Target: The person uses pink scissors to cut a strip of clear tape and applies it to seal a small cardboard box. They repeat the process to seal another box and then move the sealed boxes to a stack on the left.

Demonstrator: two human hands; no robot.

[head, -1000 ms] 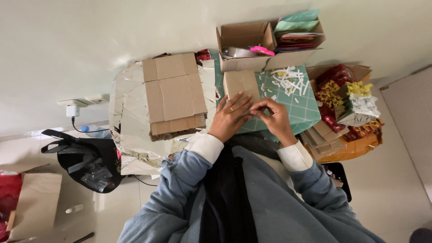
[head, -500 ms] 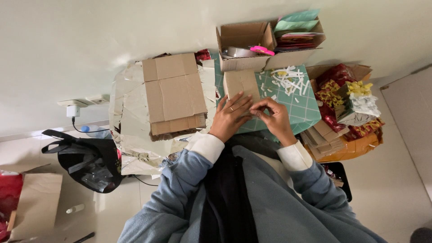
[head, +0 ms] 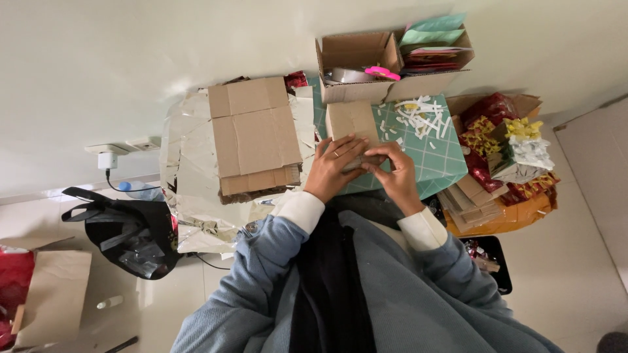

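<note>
Cardboard piece [head: 351,124], a small tan rectangle, lies flat on the green cutting mat [head: 438,157], its near edge under both hands. The left hand [head: 335,168] lies over that edge with its fingers spread and pressing down; the right hand [head: 392,173] has its fingertips curled in against the same edge, pinching something small and greyish there (too hidden by the fingers to tell what it is). Grey-blue sleeves with white cuffs fill the near part of the view.

Beside the left hand a larger flattened box [head: 254,137] rests on crinkled silver foil [head: 190,189]. Just past the piece, white paper strips [head: 418,117] are scattered on the mat. Beyond them stands an open carton [head: 366,68] holding a pink tool [head: 381,72], with coloured papers [head: 432,39] next to it. To the right lies a heap of gift bows [head: 510,140] and wrapping.

The likeliest slip, I judge, is the piece skating on the smooth mat if the left hand's pressure eases, which would skew whatever the right fingertips are aligning. The loose strips sit near enough to be swept under the edge or caught in it. Foil by the left wrist could drag and tear.
</note>
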